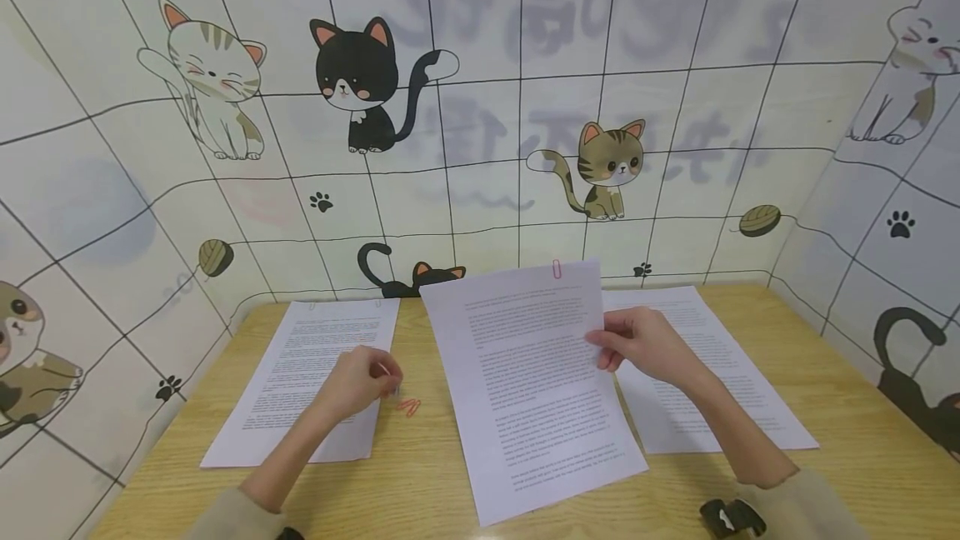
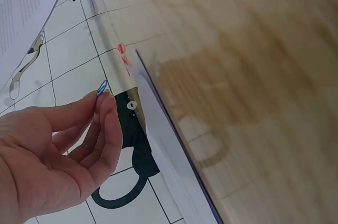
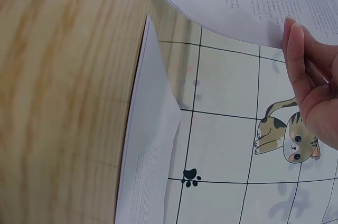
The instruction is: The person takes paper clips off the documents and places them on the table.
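Observation:
Between thumb and fingertips, my left hand (image 1: 358, 380) pinches a small blue paper clip (image 2: 102, 87). That hand hovers over the right side of a printed paper stack (image 1: 300, 382). My right hand (image 1: 647, 344) grips the right edge of another printed sheaf of paper (image 1: 536, 390), thumb in front, raised and tilted above the table. A pink paper clip (image 1: 557, 270) sits on this sheaf's top edge, right of its middle. In the right wrist view, several layered sheets show at the sheaf's edge.
A few pinkish-red paper clips (image 1: 409, 407) lie on the wooden table (image 1: 420, 482), between the left stack and the raised sheaf. Another printed stack (image 1: 720, 398) lies at the right, partly behind the right hand. A cat-patterned wall covering (image 1: 480, 132) surrounds the table's back and sides.

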`<action>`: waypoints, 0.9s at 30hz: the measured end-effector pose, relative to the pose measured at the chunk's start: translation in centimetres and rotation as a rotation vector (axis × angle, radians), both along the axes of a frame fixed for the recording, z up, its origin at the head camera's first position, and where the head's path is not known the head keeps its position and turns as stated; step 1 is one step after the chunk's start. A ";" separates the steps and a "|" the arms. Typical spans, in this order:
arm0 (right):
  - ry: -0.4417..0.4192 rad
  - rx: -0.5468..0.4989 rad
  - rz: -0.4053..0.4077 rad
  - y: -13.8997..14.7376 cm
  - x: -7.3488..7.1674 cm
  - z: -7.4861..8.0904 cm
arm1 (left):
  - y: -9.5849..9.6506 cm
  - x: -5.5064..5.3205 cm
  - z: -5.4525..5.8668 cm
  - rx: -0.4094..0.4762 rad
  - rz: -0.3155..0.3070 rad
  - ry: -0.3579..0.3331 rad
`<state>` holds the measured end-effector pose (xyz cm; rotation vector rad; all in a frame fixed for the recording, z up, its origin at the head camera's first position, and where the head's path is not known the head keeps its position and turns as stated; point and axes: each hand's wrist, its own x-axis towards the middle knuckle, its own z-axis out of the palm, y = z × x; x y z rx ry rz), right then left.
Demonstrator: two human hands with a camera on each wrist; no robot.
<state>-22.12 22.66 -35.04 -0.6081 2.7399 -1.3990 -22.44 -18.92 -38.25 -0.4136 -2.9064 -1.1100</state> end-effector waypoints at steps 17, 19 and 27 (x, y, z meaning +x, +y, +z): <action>0.002 0.010 0.004 0.0 0.0 -0.1 | -0.3 -0.8 -1.0 -0.032 -0.035 -0.068; 0.002 0.007 0.004 0.0 0.0 -0.1 | -0.3 -0.8 -1.0 -0.037 -0.032 -0.068; 0.006 0.008 0.004 0.1 -0.1 -0.3 | -0.4 -0.8 -0.8 -0.045 -0.019 -0.050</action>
